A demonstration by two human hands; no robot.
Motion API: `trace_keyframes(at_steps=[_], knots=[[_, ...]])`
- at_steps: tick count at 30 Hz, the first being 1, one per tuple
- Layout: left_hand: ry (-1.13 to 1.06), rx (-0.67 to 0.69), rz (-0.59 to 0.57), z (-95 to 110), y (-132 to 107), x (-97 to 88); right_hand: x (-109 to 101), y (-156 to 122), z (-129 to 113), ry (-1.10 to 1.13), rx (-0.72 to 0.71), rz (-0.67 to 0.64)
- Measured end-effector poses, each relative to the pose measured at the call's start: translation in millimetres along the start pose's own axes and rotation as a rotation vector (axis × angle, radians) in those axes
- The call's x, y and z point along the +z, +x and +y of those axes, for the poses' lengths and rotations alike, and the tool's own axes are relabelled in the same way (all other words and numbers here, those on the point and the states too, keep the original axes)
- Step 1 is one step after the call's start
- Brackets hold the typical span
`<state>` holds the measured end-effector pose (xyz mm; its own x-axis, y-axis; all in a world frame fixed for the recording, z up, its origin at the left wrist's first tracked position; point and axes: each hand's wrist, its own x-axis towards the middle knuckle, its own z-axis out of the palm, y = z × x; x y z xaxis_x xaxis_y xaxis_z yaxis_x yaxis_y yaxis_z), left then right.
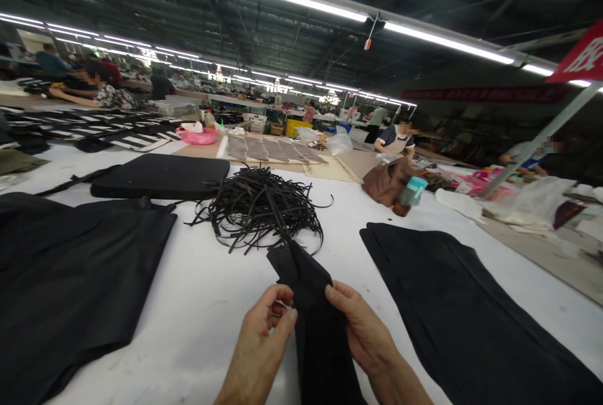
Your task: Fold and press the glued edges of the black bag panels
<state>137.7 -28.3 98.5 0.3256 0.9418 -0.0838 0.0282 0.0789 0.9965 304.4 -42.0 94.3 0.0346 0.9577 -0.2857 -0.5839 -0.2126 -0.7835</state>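
Note:
A narrow black fabric piece point(311, 311) lies on the white table point(207, 304) between my two hands. My left hand point(264, 336) pinches its left edge, fingers curled closed. My right hand point(360, 326) grips its right edge, thumb on top. The piece's far end points at a tangled pile of black strips point(264, 207) in the middle of the table.
Black fabric stacks lie at the left point(70, 279) and right point(466, 317). A flat black bundle point(160, 176) sits behind the left stack. A teal-capped bottle point(409, 194) lies by a brown cloth point(389, 179). Other people work at far tables.

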Motion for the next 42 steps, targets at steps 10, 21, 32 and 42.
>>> trace_keyframes(at_steps=[10,21,32,42], knots=[[-0.053,0.007,-0.089,3,10,7.1,1,2,7,-0.129,-0.034,0.051],[-0.067,-0.06,-0.186,19,19,18.3,30,-2,6,-0.568,-0.227,-0.003],[-0.297,-0.075,-0.126,-3,28,2.8,27,9,20,-0.628,-0.227,0.013],[-0.392,-0.149,-0.113,-2,29,-8.6,31,3,12,-0.56,-0.04,-0.09]])
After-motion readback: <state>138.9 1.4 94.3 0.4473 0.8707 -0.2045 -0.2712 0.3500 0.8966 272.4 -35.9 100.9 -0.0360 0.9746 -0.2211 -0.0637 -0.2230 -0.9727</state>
